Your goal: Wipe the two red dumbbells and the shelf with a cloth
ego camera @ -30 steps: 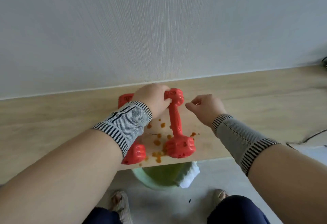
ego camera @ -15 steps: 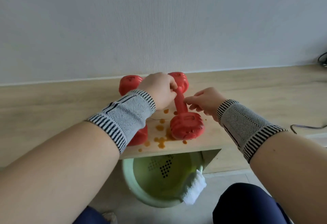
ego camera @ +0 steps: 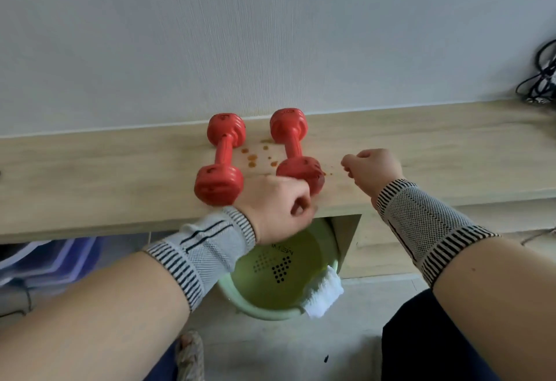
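I judge wiping not begun: orange spots (ego camera: 252, 157) on shelf (ego camera: 120, 164), dumbbells (ego camera: 221, 159) apparently unwiped, cloth (ego camera: 323, 293) on basin (ego camera: 240, 299); left hand (ego camera: 278, 209), right hand (ego camera: 373, 171) curled, empty.

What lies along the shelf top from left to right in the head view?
Left red dumbbell → orange spots → right red dumbbell → right hand → black cables at the far right end.

Wooden shelf (ego camera: 120, 176), two red dumbbells (ego camera: 221, 159) side by side, orange spots (ego camera: 252, 157)
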